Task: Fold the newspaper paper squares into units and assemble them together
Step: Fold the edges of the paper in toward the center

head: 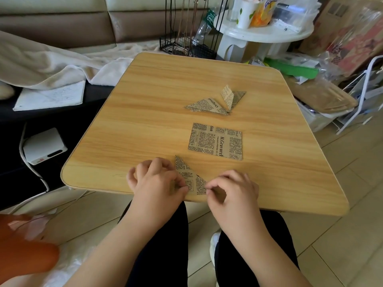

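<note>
On the wooden table (145, 121), near its front edge, lies a newspaper-print paper folded into a triangle (189, 177). My left hand (157, 181) pinches its left part with curled fingers. My right hand (232, 189) pinches its right lower corner. A flat unfolded newspaper square (215, 141) lies just beyond the hands. Farther back rest two folded units: a flat triangular one (207, 106) and one with a raised flap (231, 97), touching at their tips.
A cream sofa with a blanket (51, 65) and a notebook (51, 97) is to the left. A black wire rack (186, 44), a white round side table (265, 32) and cluttered bags (310, 69) stand behind and right. A white box with cable (44, 146) sits low left.
</note>
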Demonstrator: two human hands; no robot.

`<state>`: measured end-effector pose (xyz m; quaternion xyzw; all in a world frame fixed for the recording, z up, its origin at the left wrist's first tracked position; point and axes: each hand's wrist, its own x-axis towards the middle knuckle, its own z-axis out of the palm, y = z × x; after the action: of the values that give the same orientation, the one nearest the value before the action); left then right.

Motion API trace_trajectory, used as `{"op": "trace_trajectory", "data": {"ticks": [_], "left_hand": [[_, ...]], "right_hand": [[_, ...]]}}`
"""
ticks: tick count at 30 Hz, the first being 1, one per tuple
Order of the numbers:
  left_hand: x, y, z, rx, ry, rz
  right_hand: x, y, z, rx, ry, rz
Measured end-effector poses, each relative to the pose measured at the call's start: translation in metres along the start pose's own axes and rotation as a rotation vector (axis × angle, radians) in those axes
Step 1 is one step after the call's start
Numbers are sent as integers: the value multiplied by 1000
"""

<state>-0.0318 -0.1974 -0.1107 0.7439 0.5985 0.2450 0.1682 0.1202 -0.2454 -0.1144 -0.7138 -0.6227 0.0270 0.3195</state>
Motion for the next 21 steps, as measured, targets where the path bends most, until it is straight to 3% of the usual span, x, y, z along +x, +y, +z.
{"op": "trace_trajectory", "data": {"ticks": [14, 21], "left_hand": [[5, -5, -10, -57, -138, 24], [4, -9, -14, -75, -164, 5]], "right_hand": [[16, 7, -18, -51, -292, 266], [18, 17, -34, -42, -333, 329]]}}
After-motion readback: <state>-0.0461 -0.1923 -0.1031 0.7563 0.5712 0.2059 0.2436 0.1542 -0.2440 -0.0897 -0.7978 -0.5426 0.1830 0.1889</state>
